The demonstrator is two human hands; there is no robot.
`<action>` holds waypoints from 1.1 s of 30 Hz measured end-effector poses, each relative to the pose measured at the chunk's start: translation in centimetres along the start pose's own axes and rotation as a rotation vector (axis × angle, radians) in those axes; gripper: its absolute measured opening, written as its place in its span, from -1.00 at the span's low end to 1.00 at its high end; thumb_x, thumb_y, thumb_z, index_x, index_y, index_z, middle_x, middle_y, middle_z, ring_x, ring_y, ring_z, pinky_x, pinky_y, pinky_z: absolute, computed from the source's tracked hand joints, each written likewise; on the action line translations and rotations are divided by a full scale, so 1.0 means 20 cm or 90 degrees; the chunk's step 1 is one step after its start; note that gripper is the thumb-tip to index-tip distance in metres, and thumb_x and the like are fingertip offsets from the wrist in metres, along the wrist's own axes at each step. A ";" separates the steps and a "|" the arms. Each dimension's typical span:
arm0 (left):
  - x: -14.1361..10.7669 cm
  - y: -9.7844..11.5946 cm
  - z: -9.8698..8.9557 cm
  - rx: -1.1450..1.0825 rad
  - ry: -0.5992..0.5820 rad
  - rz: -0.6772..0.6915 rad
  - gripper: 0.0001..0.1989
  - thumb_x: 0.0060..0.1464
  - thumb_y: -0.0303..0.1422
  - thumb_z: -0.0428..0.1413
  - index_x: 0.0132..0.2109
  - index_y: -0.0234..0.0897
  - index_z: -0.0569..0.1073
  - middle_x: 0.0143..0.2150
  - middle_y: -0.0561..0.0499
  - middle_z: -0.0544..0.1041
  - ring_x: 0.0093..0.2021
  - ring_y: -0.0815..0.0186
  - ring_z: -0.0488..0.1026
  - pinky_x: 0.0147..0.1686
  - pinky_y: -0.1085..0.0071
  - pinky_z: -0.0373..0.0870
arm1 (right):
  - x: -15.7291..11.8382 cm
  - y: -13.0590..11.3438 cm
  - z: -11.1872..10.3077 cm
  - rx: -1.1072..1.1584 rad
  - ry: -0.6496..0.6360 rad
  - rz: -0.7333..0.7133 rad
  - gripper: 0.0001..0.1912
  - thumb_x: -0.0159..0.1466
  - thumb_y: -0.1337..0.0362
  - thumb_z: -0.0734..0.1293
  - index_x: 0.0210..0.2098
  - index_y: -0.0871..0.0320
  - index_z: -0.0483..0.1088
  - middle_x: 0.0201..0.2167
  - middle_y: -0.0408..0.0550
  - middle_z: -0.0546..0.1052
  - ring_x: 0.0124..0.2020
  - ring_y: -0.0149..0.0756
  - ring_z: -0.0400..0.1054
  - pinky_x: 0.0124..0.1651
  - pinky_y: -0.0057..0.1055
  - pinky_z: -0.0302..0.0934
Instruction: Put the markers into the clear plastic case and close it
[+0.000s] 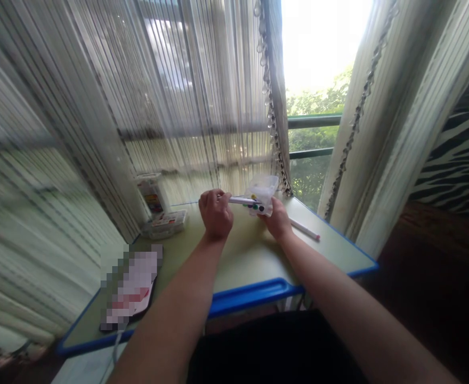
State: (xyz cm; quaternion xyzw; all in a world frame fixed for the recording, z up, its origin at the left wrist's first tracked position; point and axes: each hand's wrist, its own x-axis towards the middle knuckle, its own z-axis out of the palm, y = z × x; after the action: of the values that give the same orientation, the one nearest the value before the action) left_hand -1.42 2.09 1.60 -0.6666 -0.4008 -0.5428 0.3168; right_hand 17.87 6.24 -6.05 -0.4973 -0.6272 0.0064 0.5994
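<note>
My left hand (217,214) is closed around one end of a slim white marker (240,200), which points right. The marker's far end is at the opening of a clear plastic case (263,186). Several coloured round ends, among them yellow, green and dark ones, show at the case's near side. My right hand (276,217) grips the case from the right, above the table. Behind my right wrist, a white pen with a pinkish end (306,230) lies on the table.
The pale green table (246,261) has a blue edge. A clear box (166,223) lies at its back left, with an upright container (151,193) behind. A blurred flat device (132,288) with a cable lies front left. Curtains hang behind.
</note>
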 end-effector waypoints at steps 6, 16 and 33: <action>0.02 0.03 -0.04 0.063 -0.008 0.129 -0.75 0.15 -0.48 -0.04 -0.20 -0.23 0.54 -0.23 -0.11 0.45 -0.10 0.16 0.29 -0.13 0.25 0.21 | -0.01 -0.03 0.00 -0.026 -0.023 0.022 -0.38 0.03 0.22 0.40 0.08 0.24 0.30 0.02 0.19 0.46 0.07 0.03 0.32 0.16 -0.07 0.15; 0.01 0.07 -0.04 0.067 0.006 0.228 -0.77 0.19 -0.43 0.00 -0.14 -0.17 0.54 -0.22 -0.09 0.48 -0.10 0.17 0.33 -0.16 0.27 0.22 | -0.01 -0.07 -0.03 -0.043 -0.038 0.015 -0.34 -0.01 0.33 0.44 0.09 0.28 0.31 0.03 0.23 0.45 0.08 0.02 0.31 0.19 -0.14 0.13; -0.04 0.13 0.02 -0.085 -0.104 0.092 -0.67 -0.01 -0.56 -0.05 -0.07 -0.28 0.36 -0.18 -0.09 0.47 -0.17 0.22 0.43 -0.14 0.31 0.39 | -0.01 -0.09 -0.03 -0.056 -0.039 0.015 -0.35 -0.02 0.33 0.47 0.07 0.27 0.32 -0.02 0.22 0.46 0.03 0.02 0.34 0.14 -0.15 0.18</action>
State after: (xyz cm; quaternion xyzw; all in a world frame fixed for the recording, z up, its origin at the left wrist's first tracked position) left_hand 0.98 1.11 0.68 -0.7554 -0.3391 -0.4879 0.2763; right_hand 17.16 4.91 -4.90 -0.5304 -0.6387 0.0010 0.5574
